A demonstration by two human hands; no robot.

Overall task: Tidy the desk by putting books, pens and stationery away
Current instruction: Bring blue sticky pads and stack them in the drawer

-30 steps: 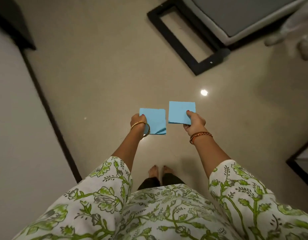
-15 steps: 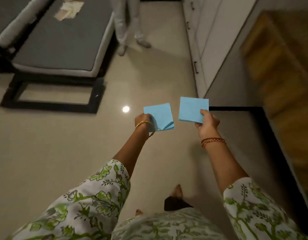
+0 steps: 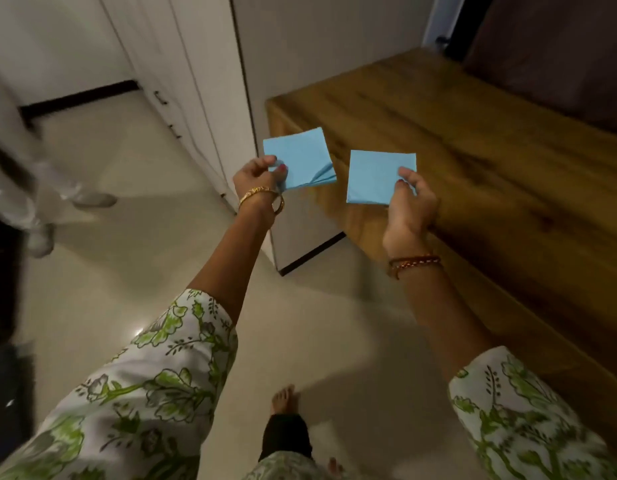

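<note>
Two blue paper pads, one pinched in the left hand (image 3: 256, 178) fingers, one in the right hand (image 3: 412, 202), hover beside a wooden surface (image 3: 490, 140).

Wooden desk top (image 3: 473, 140) is lying bare in the visible part, at right. Pale floor (image 3: 300, 334) is carrying a bare foot (image 3: 284, 398) and the desk's base.

Two blue paper pads: one (image 3: 301, 157) pinched in the left hand (image 3: 256, 178), one (image 3: 376, 176) in the right hand (image 3: 412, 202). Two hands, two bangles (image 3: 262, 197) on the left wrist, one wooden desk (image 3: 473, 140), one white cupboard (image 3: 196, 64).
</note>
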